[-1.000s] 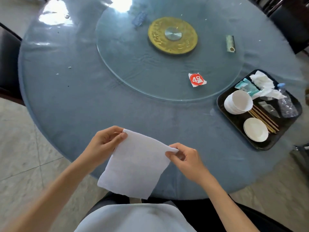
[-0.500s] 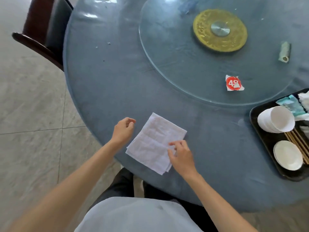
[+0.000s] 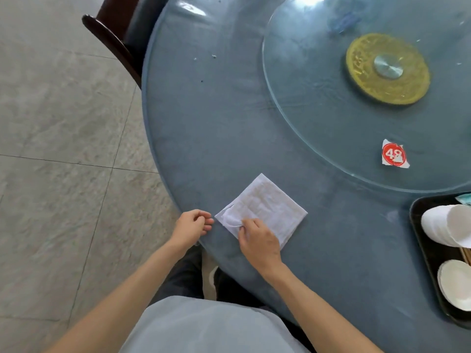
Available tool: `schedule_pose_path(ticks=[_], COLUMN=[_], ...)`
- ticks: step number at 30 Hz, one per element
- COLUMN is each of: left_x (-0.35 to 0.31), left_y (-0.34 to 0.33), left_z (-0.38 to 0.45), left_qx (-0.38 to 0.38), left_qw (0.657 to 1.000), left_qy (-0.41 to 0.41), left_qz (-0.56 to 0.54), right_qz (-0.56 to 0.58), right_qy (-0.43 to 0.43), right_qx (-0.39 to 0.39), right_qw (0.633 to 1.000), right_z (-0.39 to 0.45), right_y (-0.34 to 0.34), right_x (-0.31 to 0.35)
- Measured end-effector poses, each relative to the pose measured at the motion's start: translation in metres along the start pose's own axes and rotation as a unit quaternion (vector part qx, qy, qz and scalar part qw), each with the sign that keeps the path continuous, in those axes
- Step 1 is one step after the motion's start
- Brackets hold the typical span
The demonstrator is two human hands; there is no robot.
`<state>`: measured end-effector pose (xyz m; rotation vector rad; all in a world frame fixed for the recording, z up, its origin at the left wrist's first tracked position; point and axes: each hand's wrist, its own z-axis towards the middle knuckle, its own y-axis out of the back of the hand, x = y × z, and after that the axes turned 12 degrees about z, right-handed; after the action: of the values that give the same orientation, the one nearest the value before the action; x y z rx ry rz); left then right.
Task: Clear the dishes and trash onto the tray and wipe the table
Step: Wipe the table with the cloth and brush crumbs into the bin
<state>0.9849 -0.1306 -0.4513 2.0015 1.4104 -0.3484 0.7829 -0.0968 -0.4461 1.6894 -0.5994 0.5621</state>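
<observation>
At the far left, a dark chair [image 3: 116, 44] stands against the round table [image 3: 229, 128], which carries a blue covering. A few crumbs [image 3: 213, 56] lie on the far left part of the tabletop. The left hand [image 3: 191, 226] sits at the near edge of the table, just left of the cloth, its fingers curled loosely inward and holding nothing; its forearm reaches in from the near left. Just beside it lies the white cloth [image 3: 265, 208], folded into a square and flat on the table, one corner pointing far. The right hand [image 3: 257, 242] lies palm down over the near corner of the cloth, its fingertips [image 3: 243, 225] pressing and bunching the left part of the fabric; whether they pinch it or only press cannot be told. The wrist is straight, the forearm coming from the near right. The two hands are close but apart. Farther right, a glass turntable [image 3: 305, 118] holds a gold hub [image 3: 387, 68] and a torn red "48" label [image 3: 393, 155]. At the right edge a black tray [image 3: 420, 240] holds stacked white cups [image 3: 448, 225] and a white saucer [image 3: 456, 287].
</observation>
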Motion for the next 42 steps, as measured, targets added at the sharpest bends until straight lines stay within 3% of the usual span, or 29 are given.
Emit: schedule_pose_path(ticks=[3, 6, 10, 14, 19, 21, 23, 25, 30, 37, 42], left_x=[-0.001, -0.013, -0.031, -0.046, -0.049, -0.047, -0.045, -0.040, -0.027, -0.045, -0.045], left_y=[-0.006, -0.017, -0.041, -0.059, -0.069, -0.069, -0.066, -0.061, -0.064, -0.043, 0.019], left_z=[-0.004, -0.014, -0.015, -0.009, -0.009, -0.013, -0.020, -0.026, -0.023, -0.026, -0.047], left_qx=[-0.014, -0.040, -0.056, -0.064, -0.064, -0.022, 0.059, 0.100, 0.040, 0.058, 0.036], left_qw=[1.000, 0.992, 0.979, 0.957, 0.971, 0.993, 0.995, 0.984, 0.995, 0.991, 0.988], left_qy=[-0.012, -0.028, -0.050, -0.060, -0.093, -0.076, -0.036, -0.031, -0.024, -0.099, -0.140], left_qz=[0.022, 0.113, 0.191, 0.275, 0.210, 0.091, -0.077, -0.142, -0.089, 0.070, -0.054], right_qz=[0.121, 0.206, 0.256, 0.291, 0.390, 0.432, 0.428, 0.415, 0.366, 0.267, 0.229], right_qy=[-0.086, -0.145, -0.155, -0.151, -0.183, -0.188, -0.178, -0.173, -0.140, -0.045, -0.058], right_qx=[0.004, -0.060, -0.119, -0.105, -0.055, -0.027, -0.016, -0.008, -0.024, -0.054, -0.103], right_qw=[0.989, 0.966, 0.947, 0.939, 0.901, 0.882, 0.886, 0.893, 0.920, 0.961, 0.966], right_z=[0.009, 0.016, 0.020, 0.026, 0.024, 0.021, 0.018, 0.017, 0.021, 0.049, 0.065], right_y=[0.027, 0.062, 0.105, 0.130, 0.134, 0.127, 0.116, 0.109, 0.122, 0.195, 0.250], right_x=[-0.004, -0.007, -0.011, -0.026, -0.022, -0.015, -0.010, -0.007, 0.005, 0.014, -0.015])
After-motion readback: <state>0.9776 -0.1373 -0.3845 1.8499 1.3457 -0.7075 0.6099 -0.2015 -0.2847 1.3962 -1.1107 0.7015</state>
